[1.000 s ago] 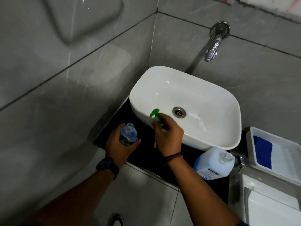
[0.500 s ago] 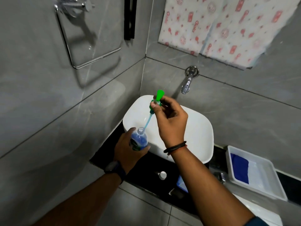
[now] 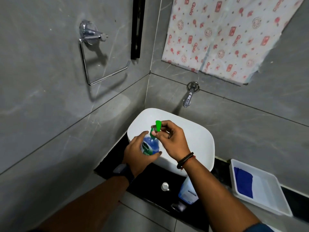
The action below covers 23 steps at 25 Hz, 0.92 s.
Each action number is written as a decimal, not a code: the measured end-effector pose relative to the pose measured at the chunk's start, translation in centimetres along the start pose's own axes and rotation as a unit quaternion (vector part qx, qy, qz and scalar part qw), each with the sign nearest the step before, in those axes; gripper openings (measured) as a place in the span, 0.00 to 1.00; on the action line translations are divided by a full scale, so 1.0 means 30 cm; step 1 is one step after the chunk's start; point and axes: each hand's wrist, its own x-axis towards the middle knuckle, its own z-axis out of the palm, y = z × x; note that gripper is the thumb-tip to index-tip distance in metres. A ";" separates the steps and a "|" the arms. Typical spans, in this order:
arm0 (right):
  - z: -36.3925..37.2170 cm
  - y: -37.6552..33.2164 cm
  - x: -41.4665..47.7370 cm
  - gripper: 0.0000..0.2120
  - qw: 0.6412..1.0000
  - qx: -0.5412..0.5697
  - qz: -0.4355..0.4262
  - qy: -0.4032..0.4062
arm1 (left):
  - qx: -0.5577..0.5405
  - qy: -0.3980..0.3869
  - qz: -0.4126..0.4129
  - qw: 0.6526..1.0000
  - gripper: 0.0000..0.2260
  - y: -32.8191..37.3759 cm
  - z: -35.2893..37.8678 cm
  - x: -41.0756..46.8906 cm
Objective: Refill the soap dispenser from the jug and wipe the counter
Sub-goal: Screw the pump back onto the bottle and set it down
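Blue liquid fills the "Dettol" soap dispenser, held over the white basin with the left hand wrapped closed around its body. The right hand pinches the green pump head at the bottle's neck; half a second ago the pump was lifted clear, its tube trailing. On the black table at 6 o'clock of the basin lie a white cap and the jug, partly hidden by the right forearm. At 4 o'clock, a white tray holds a blue cloth. "Gala" repeats on the patterned sheet at 12 o'clock.
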 end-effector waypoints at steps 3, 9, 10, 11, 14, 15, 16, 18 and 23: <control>-0.011 -0.009 -0.009 0.12 0.999 -0.035 -0.020 0.004 | 0.005 -0.009 0.012 1.000 0.34 0.031 -0.016 0.003; 0.003 -0.040 -0.030 0.20 0.997 -0.066 -0.032 0.011 | -0.015 -0.013 0.006 1.000 0.32 0.071 -0.040 -0.001; 0.001 -0.046 -0.033 0.19 0.999 -0.042 -0.030 0.006 | -0.015 -0.024 0.003 1.000 0.33 0.072 -0.043 0.004; 0.000 -0.051 -0.033 0.19 0.999 -0.027 -0.026 0.014 | -0.017 -0.030 0.001 0.999 0.33 0.075 -0.044 0.008; 0.008 -0.058 -0.035 0.21 0.995 -0.060 -0.014 0.083 | -0.030 -0.017 0.009 0.999 0.32 0.088 -0.041 0.004; 0.012 -0.058 -0.038 0.24 0.992 -0.076 -0.006 0.097 | -0.037 -0.015 0.012 0.999 0.32 0.091 -0.038 -0.001; 0.014 -0.055 -0.043 0.27 0.992 -0.080 -0.001 0.096 | -0.043 -0.014 0.012 0.999 0.32 0.092 -0.036 -0.004; 0.015 -0.043 -0.054 0.29 0.996 -0.068 -0.005 0.065 | -0.044 -0.015 0.011 0.999 0.33 0.088 -0.034 -0.003; 0.025 -0.026 -0.044 0.30 0.990 -0.080 0.027 0.113 | -0.044 -0.006 0.020 0.999 0.31 0.099 -0.030 -0.007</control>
